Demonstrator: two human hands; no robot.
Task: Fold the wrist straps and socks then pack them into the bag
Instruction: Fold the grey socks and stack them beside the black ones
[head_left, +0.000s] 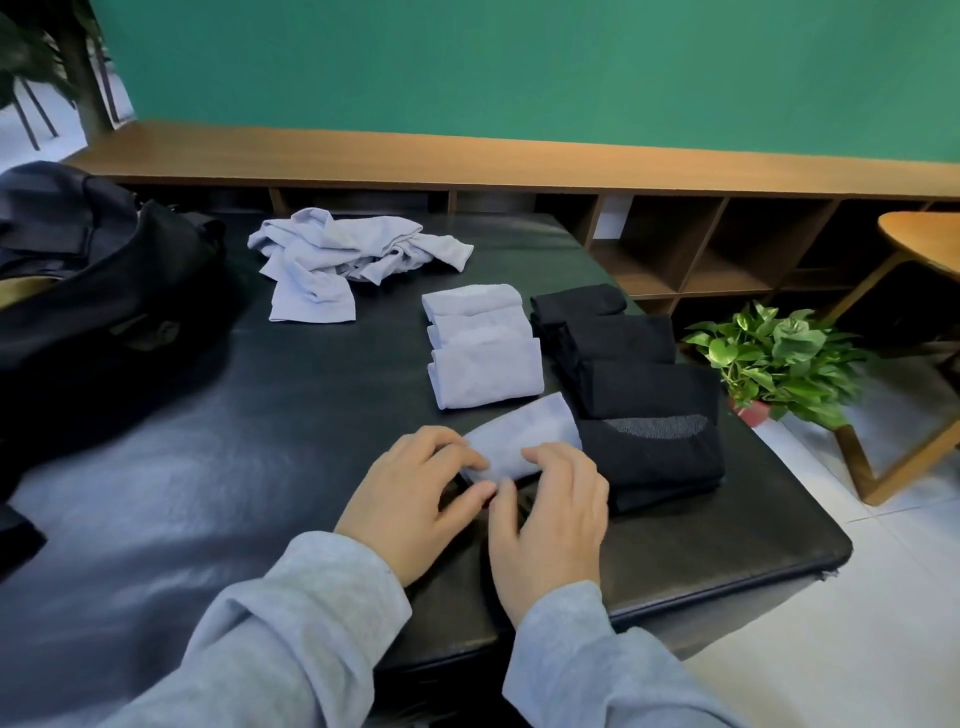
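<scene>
— Bag (98, 312) first, at the far left: it is seen lying dark and slumped on the table (234, 467), mouth apparently open, well apart from the hands. What is found to its right?

— Unfolded pale socks (343, 254) are heaped at the far middle. Nearer and to the right, three folded pale pieces (480, 345) are laid in a row, with a row of folded black pieces (623, 374) just beside them.

— And the piece being worked?

— One pale sock (524, 439) is held near the middle, touching the nearest black piece. Its long axis is run from near left to far right, away from the fingers. Its near end is pinched by the left hand (415, 499), thumb against forefinger; the right hand (550, 525) is curled over the same end, fingertips pressed on the cloth.

— Which hand is nearer?

— Both are at it; the bulk lies beyond the fingers, so a fold or roll is judged to go away from the body. Packing is not yet begun.
</scene>
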